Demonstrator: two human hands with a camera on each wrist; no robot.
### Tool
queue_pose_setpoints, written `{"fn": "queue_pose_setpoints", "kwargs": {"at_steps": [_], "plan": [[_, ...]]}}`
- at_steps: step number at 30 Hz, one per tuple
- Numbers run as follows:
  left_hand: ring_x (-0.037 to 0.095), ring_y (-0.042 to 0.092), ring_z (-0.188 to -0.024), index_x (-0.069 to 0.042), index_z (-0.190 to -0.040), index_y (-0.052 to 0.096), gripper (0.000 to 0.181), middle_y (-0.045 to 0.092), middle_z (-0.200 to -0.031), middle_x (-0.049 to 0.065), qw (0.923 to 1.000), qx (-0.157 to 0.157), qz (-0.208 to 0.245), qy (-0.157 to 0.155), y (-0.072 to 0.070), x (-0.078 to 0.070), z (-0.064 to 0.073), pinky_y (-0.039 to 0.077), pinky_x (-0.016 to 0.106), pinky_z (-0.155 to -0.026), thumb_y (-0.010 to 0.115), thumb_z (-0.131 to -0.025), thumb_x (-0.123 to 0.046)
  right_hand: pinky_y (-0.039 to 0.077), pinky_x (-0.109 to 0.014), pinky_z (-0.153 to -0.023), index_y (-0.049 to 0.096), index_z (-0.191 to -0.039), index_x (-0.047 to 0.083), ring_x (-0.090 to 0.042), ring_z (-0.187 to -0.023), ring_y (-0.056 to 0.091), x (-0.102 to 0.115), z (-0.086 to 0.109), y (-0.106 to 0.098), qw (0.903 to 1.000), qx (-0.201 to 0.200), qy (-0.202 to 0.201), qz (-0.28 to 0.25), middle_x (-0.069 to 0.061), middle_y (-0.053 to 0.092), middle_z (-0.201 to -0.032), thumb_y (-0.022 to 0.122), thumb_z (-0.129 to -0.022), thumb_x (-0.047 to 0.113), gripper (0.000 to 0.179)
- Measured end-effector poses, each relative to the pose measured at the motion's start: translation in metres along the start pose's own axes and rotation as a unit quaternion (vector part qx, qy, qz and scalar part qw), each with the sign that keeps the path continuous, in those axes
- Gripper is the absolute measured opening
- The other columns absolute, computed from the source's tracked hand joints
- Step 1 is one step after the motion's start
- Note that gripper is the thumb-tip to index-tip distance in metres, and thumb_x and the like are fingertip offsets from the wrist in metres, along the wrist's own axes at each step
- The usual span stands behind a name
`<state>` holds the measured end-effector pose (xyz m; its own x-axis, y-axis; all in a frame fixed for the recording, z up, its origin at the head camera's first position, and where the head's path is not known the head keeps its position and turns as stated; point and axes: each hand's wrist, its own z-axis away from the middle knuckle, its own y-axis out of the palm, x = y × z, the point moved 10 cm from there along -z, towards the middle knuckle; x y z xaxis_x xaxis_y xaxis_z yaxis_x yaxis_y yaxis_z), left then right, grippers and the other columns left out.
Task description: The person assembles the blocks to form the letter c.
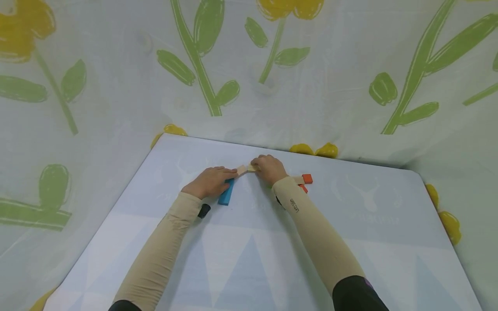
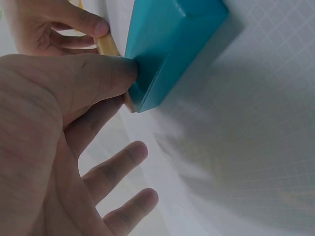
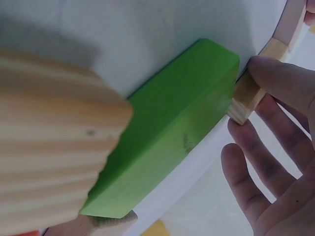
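Observation:
My left hand (image 1: 212, 181) pinches a pale pinkish wooden block (image 1: 241, 170) between thumb and forefinger, its other fingers apart. The thumb also meets the end of a blue block (image 1: 226, 192), which lies on the tabletop and angles toward me. Beside it, my right hand (image 1: 269, 168) grips a yellowish wooden block (image 3: 248, 96) with thumb and fingertips. The two wooden blocks stand end to end. A green block (image 3: 167, 128) lies close to the yellowish one in the right wrist view; in the head view the right hand and sleeve mostly hide it.
Right of the right wrist are another wooden block (image 1: 298, 179) and red blocks (image 1: 307, 178). A ridged wooden piece (image 3: 49, 147) fills the left of the right wrist view. The white patterned table (image 1: 249, 268) ends at a flower-printed sheet (image 1: 249, 99) behind.

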<state>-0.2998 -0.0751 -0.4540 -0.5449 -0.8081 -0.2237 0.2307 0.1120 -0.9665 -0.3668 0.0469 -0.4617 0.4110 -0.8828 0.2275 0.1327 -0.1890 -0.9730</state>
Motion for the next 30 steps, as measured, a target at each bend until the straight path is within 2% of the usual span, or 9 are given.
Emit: {"fn": "queue_pose_setpoints", "kwargs": {"at_steps": [15, 19, 25, 30], "plan": [[0.033, 0.049, -0.137, -0.006, -0.145, 0.057, 0.046, 0.050, -0.153, 0.007, 1.0000, -0.004, 0.000, 0.001, 0.001, -0.001, -0.002, 0.039, 0.047, -0.113, 0.063, -0.100, -0.012, 0.051, -0.039, -0.100, 0.069, -0.131, 0.013, -0.024, -0.116, 0.062, -0.004, 0.004, -0.002, 0.9999, 0.015, 0.000, -0.007, -0.005, 0.068, -0.127, 0.076, -0.093, 0.018, 0.039], [0.033, 0.049, -0.137, -0.007, -0.145, 0.057, 0.046, 0.049, -0.153, 0.007, 1.0000, 0.001, 0.001, -0.005, 0.002, -0.001, -0.002, 0.040, 0.048, -0.113, 0.062, -0.100, -0.012, 0.049, -0.041, -0.103, 0.067, -0.134, 0.013, -0.024, -0.119, 0.061, -0.008, 0.006, -0.004, 0.9994, 0.024, 0.003, -0.027, -0.005, 0.066, -0.131, 0.074, -0.094, 0.021, 0.041], [0.032, 0.046, -0.140, -0.009, -0.147, 0.054, 0.047, 0.047, -0.155, 0.005, 0.9997, 0.015, 0.011, -0.018, 0.005, 0.002, -0.003, 0.037, 0.048, -0.115, 0.061, -0.101, -0.014, 0.049, -0.042, -0.104, 0.065, -0.136, 0.014, -0.023, -0.122, 0.060, -0.017, 0.014, -0.021, 0.9987, 0.008, -0.004, -0.051, -0.005, 0.066, -0.132, 0.072, -0.096, 0.024, 0.042], [0.033, 0.046, -0.140, -0.007, -0.146, 0.055, 0.046, 0.047, -0.155, 0.006, 0.9999, 0.009, 0.009, -0.009, 0.004, 0.002, -0.001, 0.037, 0.048, -0.114, 0.061, -0.101, -0.013, 0.052, -0.043, -0.098, 0.063, -0.138, 0.011, -0.027, -0.117, 0.063, -0.018, 0.029, -0.042, 0.9979, -0.026, -0.027, -0.054, -0.010, 0.067, -0.130, 0.074, -0.094, 0.019, 0.045]]}}
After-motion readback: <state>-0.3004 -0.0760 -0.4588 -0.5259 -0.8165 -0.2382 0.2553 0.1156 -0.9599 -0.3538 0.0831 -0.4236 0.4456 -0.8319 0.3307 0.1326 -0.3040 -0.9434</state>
